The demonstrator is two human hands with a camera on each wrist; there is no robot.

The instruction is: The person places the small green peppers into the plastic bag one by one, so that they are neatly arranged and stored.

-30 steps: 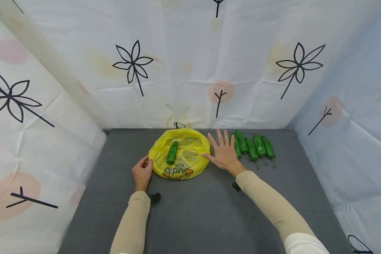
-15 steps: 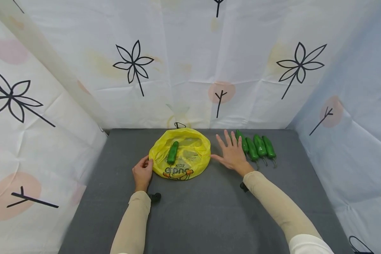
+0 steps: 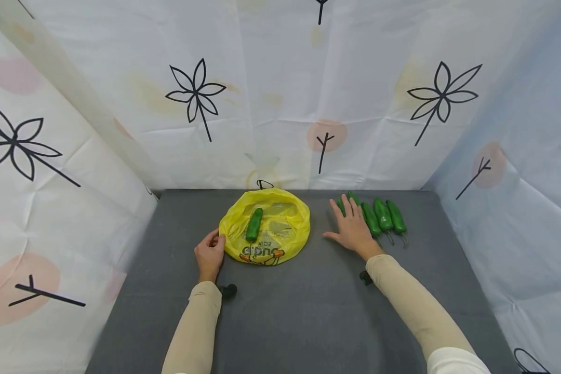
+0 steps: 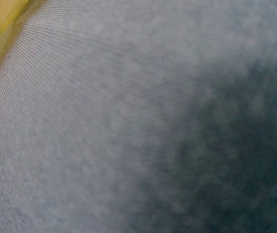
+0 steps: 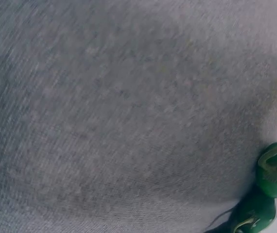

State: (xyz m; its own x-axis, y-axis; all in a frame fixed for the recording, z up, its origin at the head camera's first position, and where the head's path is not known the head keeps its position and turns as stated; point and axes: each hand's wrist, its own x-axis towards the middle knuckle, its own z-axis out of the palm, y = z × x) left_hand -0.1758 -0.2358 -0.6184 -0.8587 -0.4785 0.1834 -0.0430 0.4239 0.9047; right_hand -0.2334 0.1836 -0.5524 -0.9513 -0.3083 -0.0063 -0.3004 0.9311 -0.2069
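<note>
1 green pepper (image 3: 254,225) lies in the yellow bag (image 3: 301,226).

The bag (image 3: 295,231) was coloured yellow and printed with dark lettering (image 3: 260,252). The peppers (image 3: 382,214) were coloured green, the table (image 3: 299,317) grey, the sleeves (image 3: 194,330) beige. The white backdrop (image 3: 271,67) was patterned with black-lined flowers (image 3: 196,93), twigs (image 3: 324,148) and pinkish blots (image 3: 335,132).

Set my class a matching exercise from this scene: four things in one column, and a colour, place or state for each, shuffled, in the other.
Column 1
1. yellow bag
2. left hand
3. right hand
4. group of peppers

Column 2
A. fingers spread
B. green, lying side by side
C. marked with dark lettering
D. at the bag's left edge

Right pairs: 1-C, 2-D, 3-A, 4-B
</note>
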